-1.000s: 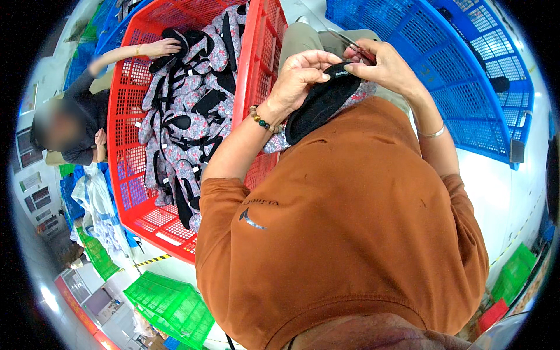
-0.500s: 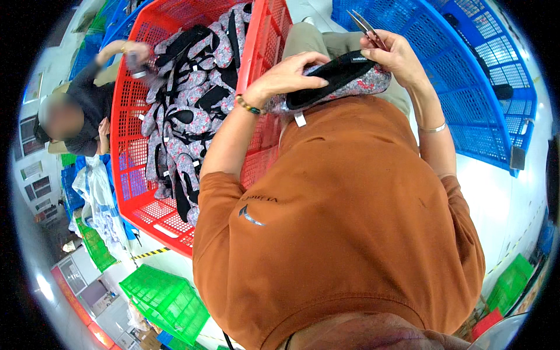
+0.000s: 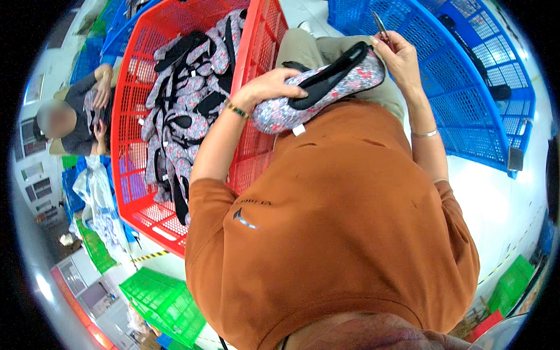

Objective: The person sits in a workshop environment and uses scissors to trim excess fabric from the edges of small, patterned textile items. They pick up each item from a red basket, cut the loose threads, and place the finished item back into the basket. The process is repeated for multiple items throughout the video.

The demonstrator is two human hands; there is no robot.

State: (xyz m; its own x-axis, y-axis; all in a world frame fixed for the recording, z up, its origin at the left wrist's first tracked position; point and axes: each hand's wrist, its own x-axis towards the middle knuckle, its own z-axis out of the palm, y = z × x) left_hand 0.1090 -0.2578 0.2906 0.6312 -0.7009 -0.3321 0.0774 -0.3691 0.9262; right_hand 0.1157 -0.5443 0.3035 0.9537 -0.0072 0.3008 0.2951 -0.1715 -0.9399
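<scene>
A soft slipper (image 3: pixel 348 83) with grey-and-red floral fabric and a black lining lies slantwise over my lap. My left hand (image 3: pixel 269 87) is closed on one end of it, the thumb inside the opening and the fingers mostly hidden. A white tag (image 3: pixel 298 129) sticks out from its lower edge. At the slipper's other end, my right hand (image 3: pixel 399 57) grips thread snips (image 3: pixel 380 24) with dark, slim blades pointing up and away. Its thumb and fingertips are close to the slipper's black rim; whether they touch it I cannot tell.
On my left stands a red crate (image 3: pixel 246 55) heaped with similar floral slippers (image 3: pixel 184 119). Blue crates (image 3: pixel 449 76) rise to my right. Beyond the red crate, a co-worker (image 3: pixel 79 111) holds a floral piece. Green crates (image 3: pixel 163 300) sit on the floor at lower left.
The slipper has turned to show more of its floral side, and its right end is higher. The snips' blades have swung round. The co-worker's hand has drawn back from the red crate.
</scene>
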